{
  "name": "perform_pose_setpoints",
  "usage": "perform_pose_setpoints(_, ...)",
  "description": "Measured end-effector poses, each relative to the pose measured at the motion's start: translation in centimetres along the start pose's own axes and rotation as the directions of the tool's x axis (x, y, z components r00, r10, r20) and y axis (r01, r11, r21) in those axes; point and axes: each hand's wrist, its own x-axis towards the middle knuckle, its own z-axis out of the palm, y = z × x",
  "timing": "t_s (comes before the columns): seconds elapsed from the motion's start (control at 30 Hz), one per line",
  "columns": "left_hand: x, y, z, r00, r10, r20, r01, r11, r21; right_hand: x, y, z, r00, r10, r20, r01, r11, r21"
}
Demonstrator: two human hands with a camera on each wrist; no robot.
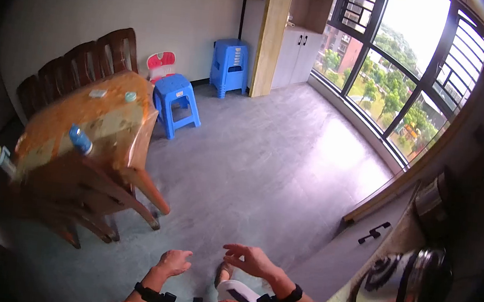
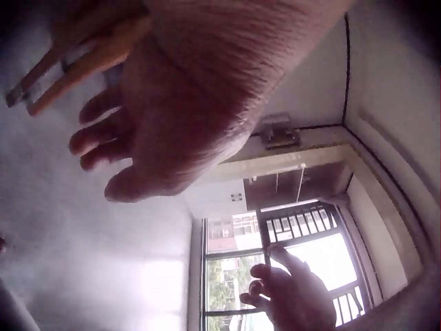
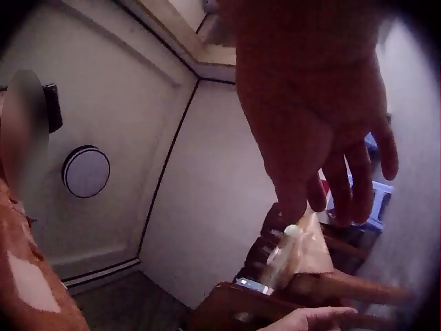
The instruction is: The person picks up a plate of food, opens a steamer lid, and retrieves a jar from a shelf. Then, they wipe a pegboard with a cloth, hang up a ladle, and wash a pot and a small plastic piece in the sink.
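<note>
Both hands are held out in front of the body at the bottom of the head view, apart from each other and above the grey floor [image 1: 240, 168]. Nothing is in the left hand [image 1: 175, 262]; its fingers are loosely bent, as the left wrist view shows from the palm side [image 2: 200, 103]. The right hand [image 1: 252, 261] also holds nothing, and its fingers [image 1: 235, 249] reach toward the left. In the right wrist view its fingers hang relaxed and spread. A dark strap sits on each wrist, and a foot [image 1: 224, 271] shows between the hands.
A covered wooden table [image 1: 114, 115] with a blue bottle [image 1: 80, 139] stands at left, chairs around it. Blue stools [image 1: 177, 101] and a stack of stools [image 1: 229, 68] are beyond. A counter at right bears a shiny metal pot [image 1: 395, 288]. Windows [image 1: 395, 72] fill the far right.
</note>
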Motion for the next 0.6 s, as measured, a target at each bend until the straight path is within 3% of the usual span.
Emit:
perform_pose_setpoints(0.1, 4.1, -2.0, -4.8, 0.994, -0.06, -0.088, 0.053, 0.995, -0.086, 6.3, 0.6, -4.9, 0.998, -0.067, -0.006, 0.066, 0.997, -0.03)
perform_pose_setpoints(0.17, 5.3, -2.7, -8.3, 0.969, -0.217, -0.118, 0.19, 0.96, -0.205, 10.3, 0.5, -7.9, 0.997, -0.062, 0.044, 0.064, 0.997, -0.035)
perform_pose_setpoints(0.3, 11.3, -7.8, -11.3, 0.951, -0.238, -0.197, 0.202, 0.961, -0.189, 18.1, 1.7, -12.7, 0.994, -0.089, 0.064, 0.093, 0.994, -0.063)
perform_pose_setpoints(0.37, 14.6, -9.3, -13.6, 0.932, -0.31, -0.187, 0.256, 0.93, -0.265, 22.7, 2.7, -15.1, 0.993, -0.103, 0.052, 0.107, 0.992, -0.07)
perform_pose_setpoints(0.53, 27.1, -11.7, -23.8, 0.916, -0.292, -0.274, 0.222, 0.94, -0.259, 34.5, 3.4, -23.3, 0.998, -0.067, -0.004, 0.067, 0.994, -0.082)
perform_pose_setpoints(0.6, 33.6, -11.7, -28.5, 0.923, -0.231, -0.308, 0.159, 0.958, -0.241, 38.7, 3.6, -27.5, 0.999, 0.014, -0.049, -0.02, 0.993, -0.113)
